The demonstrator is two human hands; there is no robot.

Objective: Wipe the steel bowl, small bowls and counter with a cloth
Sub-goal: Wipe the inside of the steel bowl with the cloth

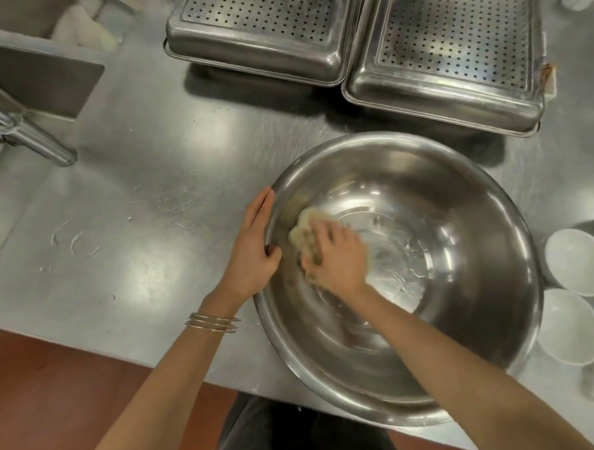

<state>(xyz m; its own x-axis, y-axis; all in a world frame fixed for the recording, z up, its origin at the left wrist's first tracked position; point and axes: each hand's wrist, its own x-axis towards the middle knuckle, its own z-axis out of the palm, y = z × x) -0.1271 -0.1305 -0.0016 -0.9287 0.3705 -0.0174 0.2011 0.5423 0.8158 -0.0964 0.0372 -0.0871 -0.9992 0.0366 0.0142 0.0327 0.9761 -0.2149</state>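
The steel bowl stands on the counter near its front edge, and the right hand is inside it, with fingers curled over a pale cloth that it presses on the left inner wall. The left hand lies flat against the outside of the rim, fingers straight and together, holding nothing (it only steadies the bowl). The right hand is blurred, so how tightly it grips the cloth I cannot say for sure. To wipe well, I think the cloth should go round the whole wall and then the bottom, while the left hand stops the bowl from sliding. Two small bowls wait just beside it on the right, probably not wiped yet.
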